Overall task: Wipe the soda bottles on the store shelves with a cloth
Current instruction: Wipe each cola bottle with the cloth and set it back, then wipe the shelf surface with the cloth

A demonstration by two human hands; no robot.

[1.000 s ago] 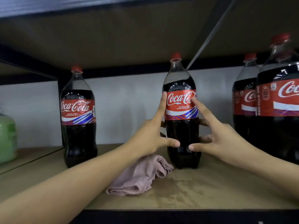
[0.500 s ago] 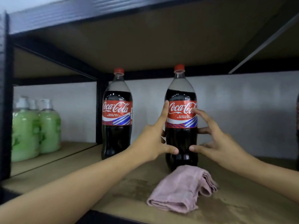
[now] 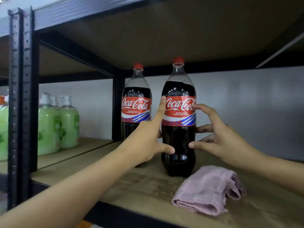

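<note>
A dark plastic red-labelled cola bottle (image 3: 179, 129) was steadied between both spread hands (image 3: 184, 139), the folded pink cloth (image 3: 207, 190) left lying beside it, unheld.

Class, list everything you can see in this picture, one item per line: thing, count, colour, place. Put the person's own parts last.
Cola bottles: two, dark with red caps and labels, upright at the shelf's back; the nearer one is between the hands.
Cloth: one, pink, folded, on the shelf board right of the nearer bottle.
Shelf: brown boards, black metal frame.
Green bottles: at least three, white tops, in the left bay.
Left hand: fingers on the nearer bottle's left side.
Right hand: fingers spread around its right side.
</note>
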